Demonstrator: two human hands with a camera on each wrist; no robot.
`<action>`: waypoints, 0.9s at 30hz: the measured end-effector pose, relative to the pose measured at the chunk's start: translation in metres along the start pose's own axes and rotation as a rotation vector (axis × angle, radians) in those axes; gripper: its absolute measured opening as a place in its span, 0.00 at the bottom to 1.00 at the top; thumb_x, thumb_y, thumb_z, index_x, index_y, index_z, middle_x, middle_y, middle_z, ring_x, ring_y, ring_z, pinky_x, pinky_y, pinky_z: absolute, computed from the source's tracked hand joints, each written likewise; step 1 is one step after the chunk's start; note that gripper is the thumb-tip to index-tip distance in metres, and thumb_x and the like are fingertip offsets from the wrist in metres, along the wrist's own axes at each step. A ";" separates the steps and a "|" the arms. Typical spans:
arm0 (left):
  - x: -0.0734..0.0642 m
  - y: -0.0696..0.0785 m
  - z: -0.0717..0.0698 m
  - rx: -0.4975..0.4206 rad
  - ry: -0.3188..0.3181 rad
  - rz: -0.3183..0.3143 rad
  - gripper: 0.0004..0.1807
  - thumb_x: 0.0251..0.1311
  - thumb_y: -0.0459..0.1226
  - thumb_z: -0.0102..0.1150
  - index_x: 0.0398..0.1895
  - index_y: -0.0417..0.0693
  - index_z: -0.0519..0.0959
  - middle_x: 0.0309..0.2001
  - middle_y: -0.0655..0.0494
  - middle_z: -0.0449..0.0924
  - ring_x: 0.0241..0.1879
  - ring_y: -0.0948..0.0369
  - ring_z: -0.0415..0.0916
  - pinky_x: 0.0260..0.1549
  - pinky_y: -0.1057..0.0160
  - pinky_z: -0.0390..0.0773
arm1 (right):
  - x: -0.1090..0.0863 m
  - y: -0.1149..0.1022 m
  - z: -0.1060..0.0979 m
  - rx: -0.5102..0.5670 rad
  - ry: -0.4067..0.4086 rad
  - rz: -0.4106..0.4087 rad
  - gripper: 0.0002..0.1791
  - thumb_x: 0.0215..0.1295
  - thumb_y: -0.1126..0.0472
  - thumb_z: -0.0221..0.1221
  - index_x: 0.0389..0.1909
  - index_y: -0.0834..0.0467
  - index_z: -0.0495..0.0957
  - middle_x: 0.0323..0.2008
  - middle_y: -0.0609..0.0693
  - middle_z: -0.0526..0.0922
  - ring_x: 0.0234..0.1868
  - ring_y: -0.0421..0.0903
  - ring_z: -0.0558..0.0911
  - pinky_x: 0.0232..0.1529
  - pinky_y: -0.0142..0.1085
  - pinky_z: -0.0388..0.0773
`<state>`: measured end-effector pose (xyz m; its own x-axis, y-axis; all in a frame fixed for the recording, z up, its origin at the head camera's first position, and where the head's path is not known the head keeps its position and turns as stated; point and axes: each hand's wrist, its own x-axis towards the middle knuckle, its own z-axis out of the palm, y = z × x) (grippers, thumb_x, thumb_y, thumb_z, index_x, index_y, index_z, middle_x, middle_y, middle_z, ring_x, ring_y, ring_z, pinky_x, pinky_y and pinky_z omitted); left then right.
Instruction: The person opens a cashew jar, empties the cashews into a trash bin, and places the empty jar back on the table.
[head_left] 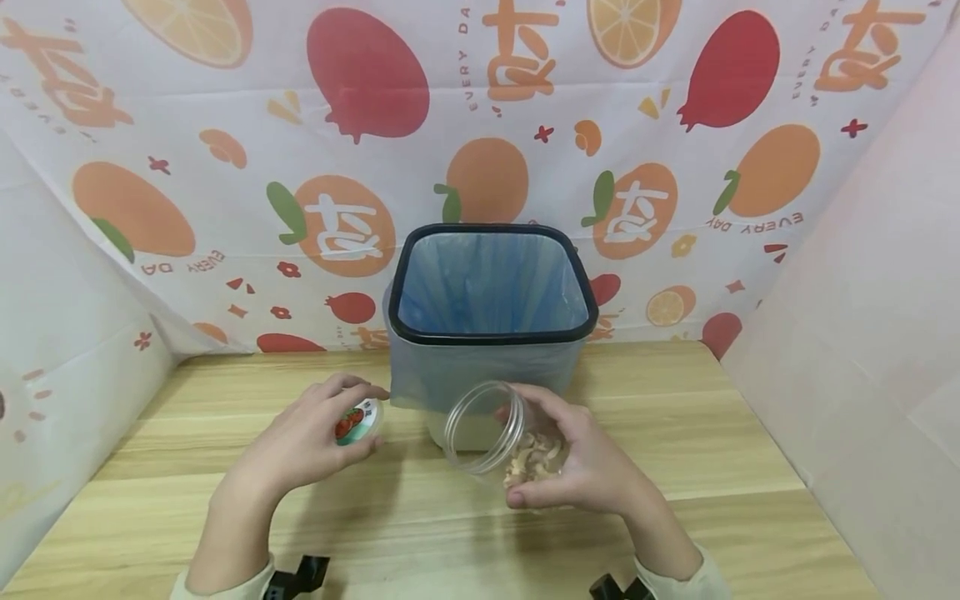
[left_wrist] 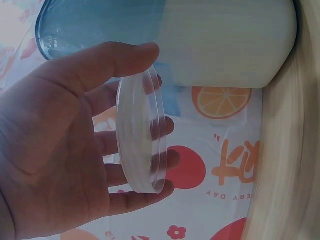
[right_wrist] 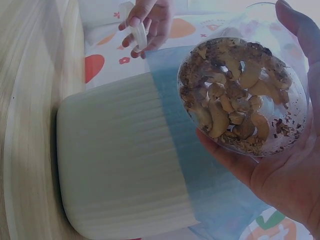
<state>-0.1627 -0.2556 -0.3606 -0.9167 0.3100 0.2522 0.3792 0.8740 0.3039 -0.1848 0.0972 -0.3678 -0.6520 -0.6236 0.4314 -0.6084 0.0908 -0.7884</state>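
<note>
My left hand (head_left: 300, 437) pinches a clear, round plastic lid (left_wrist: 137, 132) by its edge, thumb on one side and fingers on the other. A printed label with a red and green picture marks the lid's top. With my right hand (head_left: 600, 462) I grip a clear plastic jar (head_left: 504, 446) in front of the bin. The jar lies tilted, its uncapped threaded mouth facing left. Cashew nuts (right_wrist: 240, 102) and dark brown flakes show through the jar's bottom in the right wrist view.
Behind the jar stands a pale wastebasket (head_left: 405, 429) with a black rim (head_left: 491, 339) and a blue bag (head_left: 487, 287) lining it and folded over the outside. A wood-grain table (head_left: 660, 400) lies underneath. Fruit-printed cloth (head_left: 491, 117) hangs at the back, with pale cloth at both sides.
</note>
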 end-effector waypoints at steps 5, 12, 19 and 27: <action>0.004 -0.003 0.003 -0.023 -0.019 -0.003 0.24 0.53 0.48 0.73 0.55 0.62 0.80 0.54 0.57 0.76 0.46 0.54 0.72 0.37 0.56 0.74 | 0.000 0.000 -0.002 0.046 0.002 0.000 0.52 0.42 0.57 0.80 0.71 0.51 0.65 0.55 0.56 0.83 0.55 0.54 0.82 0.55 0.38 0.80; 0.002 -0.008 0.005 -0.037 -0.051 -0.043 0.26 0.53 0.50 0.73 0.56 0.61 0.80 0.55 0.55 0.76 0.46 0.52 0.72 0.37 0.55 0.74 | -0.001 0.000 -0.003 0.035 0.006 -0.004 0.52 0.42 0.56 0.81 0.71 0.51 0.65 0.54 0.57 0.84 0.54 0.54 0.83 0.55 0.37 0.79; 0.001 -0.016 0.004 -0.064 -0.073 -0.080 0.26 0.53 0.50 0.73 0.56 0.61 0.80 0.56 0.52 0.75 0.46 0.52 0.72 0.36 0.57 0.75 | -0.001 -0.002 -0.002 0.056 0.007 0.005 0.53 0.42 0.58 0.81 0.71 0.50 0.65 0.55 0.57 0.83 0.55 0.56 0.82 0.55 0.37 0.80; 0.000 -0.026 0.008 -0.085 -0.099 -0.117 0.27 0.53 0.50 0.73 0.57 0.59 0.79 0.57 0.47 0.74 0.46 0.50 0.71 0.34 0.58 0.74 | -0.002 -0.004 -0.003 0.061 0.007 0.014 0.52 0.42 0.58 0.81 0.71 0.50 0.65 0.55 0.57 0.83 0.55 0.56 0.82 0.55 0.37 0.80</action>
<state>-0.1733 -0.2755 -0.3764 -0.9614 0.2476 0.1198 0.2751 0.8726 0.4036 -0.1824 0.1007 -0.3645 -0.6631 -0.6175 0.4231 -0.5710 0.0518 -0.8193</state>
